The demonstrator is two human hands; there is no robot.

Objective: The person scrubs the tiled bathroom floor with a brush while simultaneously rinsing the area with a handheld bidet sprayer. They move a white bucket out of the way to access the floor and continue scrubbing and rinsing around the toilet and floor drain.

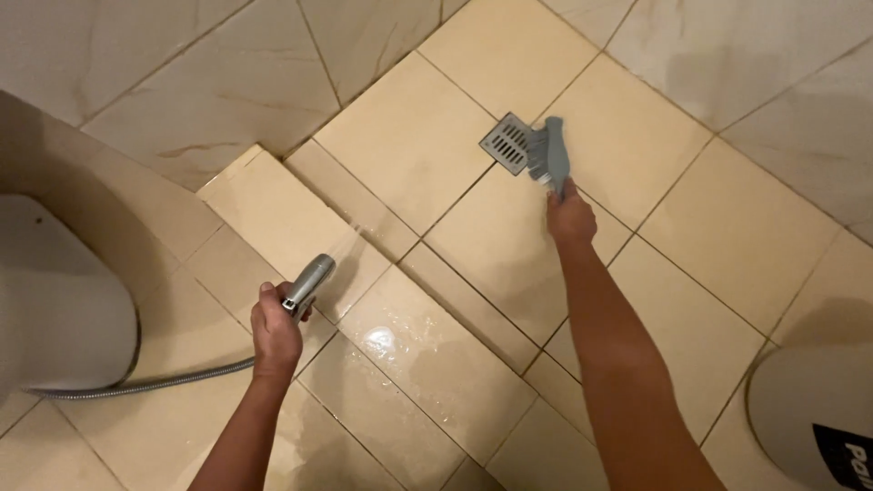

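Two hands at work over wet tile floor (473, 382), sprayer at lower left, brush at upper centre.

Far left of frame: pale rounded toilet (55, 309) edge, with a ribbed metal hose (136, 385) running from beneath it along the floor to the left hand (275, 329). Left hand fingers wrapped tight around the chrome sprayer (309, 282), nozzle aimed up-right; thin water jet (350, 235) leaves it toward the raised tile step (273, 209). Centre: puddle glare on the tile just right of the sprayer. Upper centre: square metal drain (507, 143); grey brush (549, 153) lies over its right edge, bristles against the grate. Right hand (570, 218) clenched on the brush handle just below. Lower right corner: rounded grey bin (809, 409).
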